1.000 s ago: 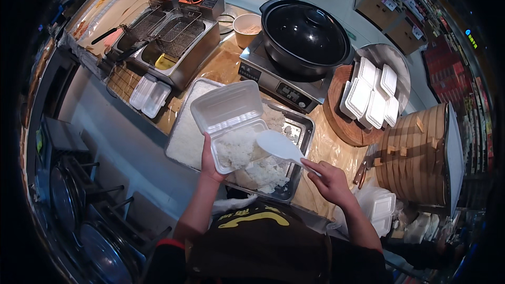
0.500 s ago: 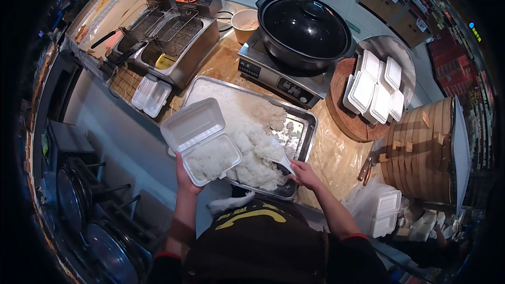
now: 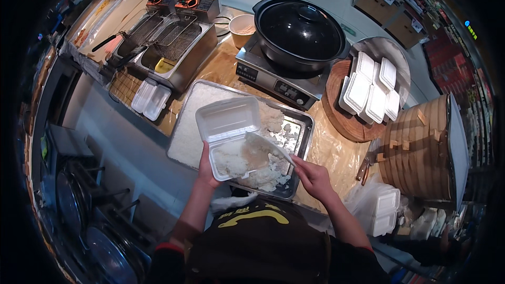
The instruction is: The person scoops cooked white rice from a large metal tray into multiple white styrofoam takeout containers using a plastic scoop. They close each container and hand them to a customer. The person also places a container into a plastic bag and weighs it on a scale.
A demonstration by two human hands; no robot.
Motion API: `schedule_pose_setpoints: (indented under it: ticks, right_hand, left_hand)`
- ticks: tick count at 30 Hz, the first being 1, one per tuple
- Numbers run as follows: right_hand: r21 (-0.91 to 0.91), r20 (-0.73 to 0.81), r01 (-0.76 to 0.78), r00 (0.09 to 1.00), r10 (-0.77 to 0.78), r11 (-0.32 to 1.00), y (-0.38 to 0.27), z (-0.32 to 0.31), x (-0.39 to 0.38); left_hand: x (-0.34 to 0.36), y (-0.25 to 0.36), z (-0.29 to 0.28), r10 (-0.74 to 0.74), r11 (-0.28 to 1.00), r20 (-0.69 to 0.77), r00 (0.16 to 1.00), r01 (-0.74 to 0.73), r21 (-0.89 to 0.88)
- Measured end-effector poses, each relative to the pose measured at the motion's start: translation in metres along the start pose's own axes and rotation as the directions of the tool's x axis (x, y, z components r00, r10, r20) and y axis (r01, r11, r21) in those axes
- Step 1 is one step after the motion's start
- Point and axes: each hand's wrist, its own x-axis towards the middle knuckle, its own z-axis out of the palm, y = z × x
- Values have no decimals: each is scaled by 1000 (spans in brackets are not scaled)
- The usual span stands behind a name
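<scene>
My left hand [image 3: 208,169] grips the lower left side of an open white foam takeaway box [image 3: 227,118], held over a metal tray [image 3: 302,132]. White rice [image 3: 229,159] lies in the box's base, its lid tipped back. My right hand [image 3: 313,178] is closed round the handle of a white rice paddle [image 3: 282,152]. The paddle's blade is tilted over the right part of the box; blur hides whether rice is on it. A bed of rice [image 3: 195,121] covers the tray's left side, with loose clumps and bare metal at its right.
A black lidded pot [image 3: 302,29] stands on a cooker [image 3: 279,84] beyond the tray. Closed foam boxes [image 3: 374,103] sit on a round wooden board [image 3: 336,118] at right, beside bamboo steamers [image 3: 415,152]. A knife [image 3: 364,169] lies near them. A fryer [image 3: 189,58] stands far left.
My left hand has carried the box right, farther over the tray. The paddle has risen from the tray's rice, its blade now over the box.
</scene>
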Motion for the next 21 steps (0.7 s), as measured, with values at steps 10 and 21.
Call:
schedule_pose_setpoints:
  ticks: [10,21]
  right_hand:
    - [-163,-108,77,990,-96,984,-18,15,-14]
    - [-152,-180,27,982,-55,988,-48,66,-34]
  left_hand:
    - [0,-3,28,15,996,103,995,-6,-85]
    - [2,-14,35,201,971,29,979,-195,-135]
